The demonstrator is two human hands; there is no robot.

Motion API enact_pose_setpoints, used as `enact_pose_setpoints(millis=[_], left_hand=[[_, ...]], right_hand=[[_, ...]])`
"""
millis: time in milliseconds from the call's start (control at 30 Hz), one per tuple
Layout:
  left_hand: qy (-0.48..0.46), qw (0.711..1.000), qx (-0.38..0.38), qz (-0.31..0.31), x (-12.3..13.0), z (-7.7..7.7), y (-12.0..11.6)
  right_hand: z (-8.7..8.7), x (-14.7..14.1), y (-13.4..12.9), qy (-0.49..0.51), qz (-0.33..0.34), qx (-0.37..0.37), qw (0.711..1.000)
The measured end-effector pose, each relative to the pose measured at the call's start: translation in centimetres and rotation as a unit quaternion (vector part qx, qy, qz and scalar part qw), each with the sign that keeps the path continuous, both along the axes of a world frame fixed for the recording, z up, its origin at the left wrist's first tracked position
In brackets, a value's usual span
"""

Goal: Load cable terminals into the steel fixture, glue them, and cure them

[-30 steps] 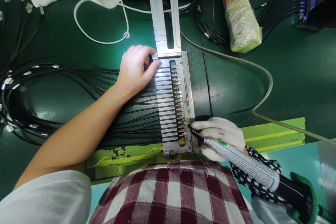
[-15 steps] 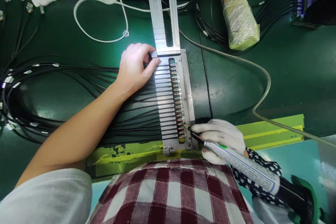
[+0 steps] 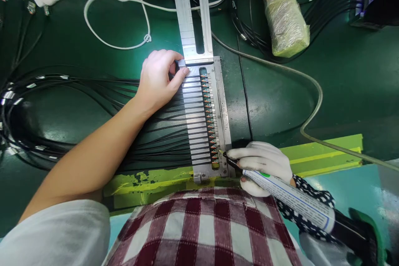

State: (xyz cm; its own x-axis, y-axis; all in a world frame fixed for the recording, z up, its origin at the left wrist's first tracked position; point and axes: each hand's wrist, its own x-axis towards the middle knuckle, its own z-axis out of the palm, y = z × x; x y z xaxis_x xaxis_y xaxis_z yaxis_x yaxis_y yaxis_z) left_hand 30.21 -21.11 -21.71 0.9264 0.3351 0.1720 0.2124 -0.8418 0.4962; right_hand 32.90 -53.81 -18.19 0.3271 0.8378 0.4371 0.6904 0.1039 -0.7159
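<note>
Fixture [image 3: 223,106] flat on bench [image 3: 277,95], connectors [image 3: 209,110] rowed in its slot | my left hand [image 3: 157,79] pinches small end block [image 3: 181,63], presumably bracing the fixture | gloved right hand [image 3: 268,161] closed round labelled tube [image 3: 289,198] (pen-style, I'd say for aim), nozzle [image 3: 232,162] beside lower connectors

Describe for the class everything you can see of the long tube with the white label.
The tube is long and slim, its white label covered in small dark print with blue lines and a green mark. A narrow black tip points toward the lower right edge of the metal fixture; whether they touch is unclear. The other end is black, with a green curved part by it. It slants down rightward, gripped near the tip by the gloved right hand.
</note>
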Motion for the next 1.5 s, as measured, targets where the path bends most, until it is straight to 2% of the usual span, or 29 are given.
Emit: enact_pose_setpoints(millis=[267, 800, 967, 1167, 1500], left_hand=[[-0.019, 1.0, 0.024, -0.003, -0.1, -0.1, 0.0], [-0.004, 1.0, 0.002, -0.001, 0.0, 0.0, 0.0], [-0.002, 1.0, -0.008, 0.002, 0.1, -0.2, 0.2], [-0.028, 1.0, -0.007, 0.0, 0.1, -0.5, 0.3], [-0.042, 0.999, -0.005, -0.004, 0.1, -0.6, 0.3]], right_hand=[[0.0, 0.0, 0.1, 0.004, -0.005, 0.006, 1.0], [-0.2, 0.1, 0.3, -0.011, -0.013, 0.018, 1.0], [-0.1, -0.2, -0.3, -0.017, -0.013, 0.055, 0.998], [-0.4, -1.0, -0.8, -0.018, -0.007, 0.015, 1.0], [-0.6, -1.0, -0.6, -0.016, -0.008, 0.014, 1.0]])
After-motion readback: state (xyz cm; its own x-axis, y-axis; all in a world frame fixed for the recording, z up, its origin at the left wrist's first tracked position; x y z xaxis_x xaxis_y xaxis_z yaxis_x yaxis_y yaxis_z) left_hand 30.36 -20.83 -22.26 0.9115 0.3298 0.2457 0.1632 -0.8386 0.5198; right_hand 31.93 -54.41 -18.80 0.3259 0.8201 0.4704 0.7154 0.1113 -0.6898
